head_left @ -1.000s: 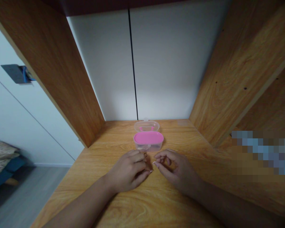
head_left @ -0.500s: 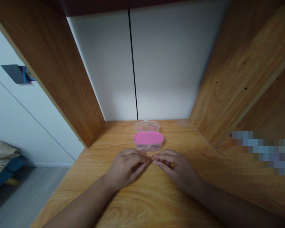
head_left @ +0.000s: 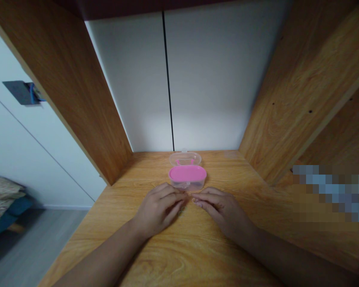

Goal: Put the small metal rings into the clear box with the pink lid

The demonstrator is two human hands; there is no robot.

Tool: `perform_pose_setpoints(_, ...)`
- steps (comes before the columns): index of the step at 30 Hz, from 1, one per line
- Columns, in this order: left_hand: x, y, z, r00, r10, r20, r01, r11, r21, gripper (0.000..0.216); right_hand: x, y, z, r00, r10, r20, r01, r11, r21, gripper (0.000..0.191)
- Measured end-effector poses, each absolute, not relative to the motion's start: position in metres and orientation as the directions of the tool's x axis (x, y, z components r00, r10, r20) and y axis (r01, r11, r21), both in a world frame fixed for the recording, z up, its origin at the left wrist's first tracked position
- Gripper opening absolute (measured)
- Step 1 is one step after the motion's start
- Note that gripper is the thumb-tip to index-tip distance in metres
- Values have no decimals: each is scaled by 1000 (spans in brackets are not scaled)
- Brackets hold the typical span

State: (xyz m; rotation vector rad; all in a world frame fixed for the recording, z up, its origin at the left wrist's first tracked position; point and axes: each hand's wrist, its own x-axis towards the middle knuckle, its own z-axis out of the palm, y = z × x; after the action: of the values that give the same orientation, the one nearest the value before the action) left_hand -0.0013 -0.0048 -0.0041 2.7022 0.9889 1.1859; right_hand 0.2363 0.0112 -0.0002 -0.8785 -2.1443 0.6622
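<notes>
In the middle of the wooden tabletop, my left hand (head_left: 163, 205) rests with its fingers bent and fingertips pinched together. Whatever lies between them is too small and hidden to name. Facing it from the right, my right hand (head_left: 219, 205) pinches a small, thin pale loop (head_left: 194, 200) between thumb and forefinger. A narrow gap separates the two sets of fingertips. Below the left fingertips, some small thin loops (head_left: 181, 213) lie on the wood, faint and hard to make out. Right behind the hands stands a clear oval plastic box with a pink inner lid (head_left: 187, 173).
The box's clear outer cover (head_left: 185, 159) is tipped back towards the white wall panel (head_left: 209, 79). Wooden uprights flank the tabletop on the left (head_left: 77, 103) and right (head_left: 287, 103). A blurred-out patch (head_left: 332, 199) covers the far right.
My left fingertips have shifted slightly up, and the loops seen at them have gone from sight there. Small loops now show on the wood below. My right hand has barely moved.
</notes>
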Motion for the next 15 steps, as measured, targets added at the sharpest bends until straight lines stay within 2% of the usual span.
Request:
perform_pose_setpoints(5, -1, -3, -7, 519, 564, 642, 526, -803, 281, 24, 236, 12, -1, -520, 743, 420, 368, 640, -675, 23)
perform_pose_setpoints(15, -1, 0, -9, 517, 490, 702, 437, -856, 276, 19, 236, 11, -6, -482, 797, 364, 401, 570, -717, 7)
